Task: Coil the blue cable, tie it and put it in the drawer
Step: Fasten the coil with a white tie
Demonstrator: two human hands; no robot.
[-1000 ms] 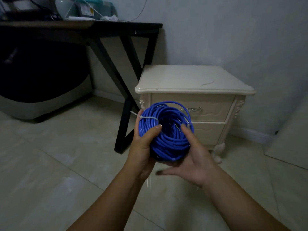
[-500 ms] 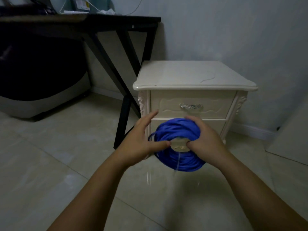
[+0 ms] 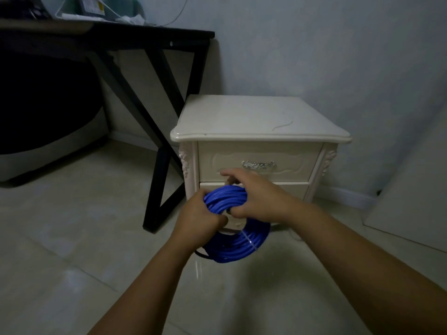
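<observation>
Coil of blue round cable (image 3: 233, 247), banded by thin white zip tie (image 3: 249, 241), held off the floor before cream wooden nightstand (image 3: 261, 122), drawers (image 3: 290, 165) closed. Left hand (image 3: 200, 218) grips coil's left side; right hand (image 3: 256, 197) grips its top.

Dim room, pale wall (image 3: 314, 44), glossy tiled floor (image 3: 60, 238), cream nightstand (image 3: 242, 117) beside a black desk (image 3: 169, 36).
</observation>
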